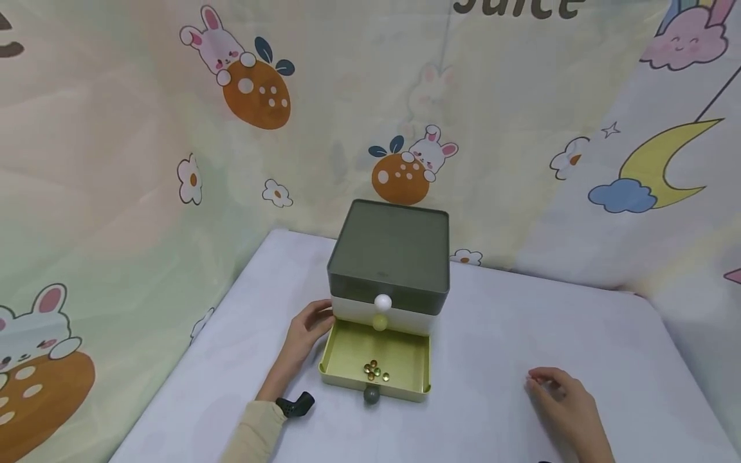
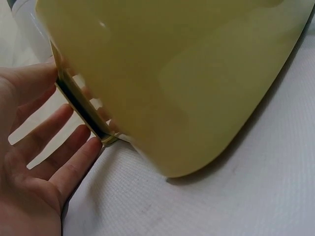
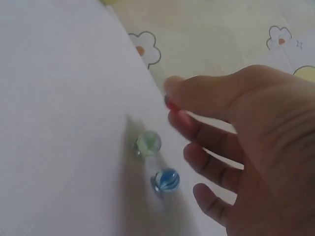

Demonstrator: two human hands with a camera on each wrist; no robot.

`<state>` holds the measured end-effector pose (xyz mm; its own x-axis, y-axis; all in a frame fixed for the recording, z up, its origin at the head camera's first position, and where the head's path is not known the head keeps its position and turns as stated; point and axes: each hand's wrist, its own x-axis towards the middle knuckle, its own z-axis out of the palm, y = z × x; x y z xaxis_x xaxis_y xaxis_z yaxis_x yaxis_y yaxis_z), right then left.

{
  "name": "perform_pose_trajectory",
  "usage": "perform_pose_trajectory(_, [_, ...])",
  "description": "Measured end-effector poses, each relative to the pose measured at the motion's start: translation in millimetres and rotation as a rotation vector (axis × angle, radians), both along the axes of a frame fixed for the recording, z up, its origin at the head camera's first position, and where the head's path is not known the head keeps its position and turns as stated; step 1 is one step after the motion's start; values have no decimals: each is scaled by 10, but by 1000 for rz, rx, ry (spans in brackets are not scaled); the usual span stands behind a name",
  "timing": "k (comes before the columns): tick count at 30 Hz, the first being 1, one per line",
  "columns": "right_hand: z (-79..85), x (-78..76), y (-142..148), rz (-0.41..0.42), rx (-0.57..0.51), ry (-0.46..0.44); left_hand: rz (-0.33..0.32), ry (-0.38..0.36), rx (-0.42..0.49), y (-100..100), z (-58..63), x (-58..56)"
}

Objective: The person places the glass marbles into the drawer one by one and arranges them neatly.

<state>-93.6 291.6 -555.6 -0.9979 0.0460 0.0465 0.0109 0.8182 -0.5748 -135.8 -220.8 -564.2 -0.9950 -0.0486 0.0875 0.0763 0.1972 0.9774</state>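
My left hand (image 1: pixel 309 325) rests its fingertips against the left side of a small drawer box (image 1: pixel 389 247) with a dark green top. In the left wrist view, those fingers (image 2: pixel 74 162) touch an edge beside the yellow-green drawer (image 2: pixel 197 73). The pulled-out drawer (image 1: pixel 399 347) holds several shiny amber and greenish glass beads (image 1: pixel 372 371). Off to the right, my right hand (image 1: pixel 564 405) pinches a small red bead (image 3: pixel 172 103) between thumb and index finger, mostly covered by them. Near its other fingers, a green marble (image 3: pixel 148 143) and a blue marble (image 3: pixel 168 180) lie on the white surface.
A white cloth-covered table (image 1: pixel 492 347) carries the box. A dark round knob (image 1: pixel 372 394) sticks out from the open drawer's front; white (image 1: pixel 383 303) and yellow-green knobs (image 1: pixel 379 322) sit above it. A printed curtain (image 1: pixel 324 77) stands behind and at the sides.
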Motion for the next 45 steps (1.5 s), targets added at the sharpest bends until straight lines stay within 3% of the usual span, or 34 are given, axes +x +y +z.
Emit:
perform_pose_trajectory(6, [28, 101, -134, -31, -122, 96, -20, -4, 11, -11, -41, 41])
perform_pose_trajectory(12, [113, 45, -401, 31, -308, 262, -27, 19, 0, -6, -10, 9])
perform_pose_trajectory(18, [157, -3, -803, 226, -489, 267, 0, 9, 9, -34, -15, 17])
perform_pose_trajectory(24, [189, 31, -1187, 367, -537, 224, -20, 6, 10, -35, -31, 27])
perform_pose_trajectory(30, [221, -24, -1537, 619, -604, 314, -17, 14, 19, 1, -28, -31])
perform_pose_trajectory(34, [269, -73, -1749, 697, -532, 316, -8, 10, 15, -1, -12, -61])
perform_pose_trajectory(39, [358, -97, -1917, 654, -321, 244, -4, 2, 22, 3, -11, -45])
perform_pose_trajectory(45, [376, -121, -2027, 601, -120, 275, 0, -2, 28, 7, 12, 9])
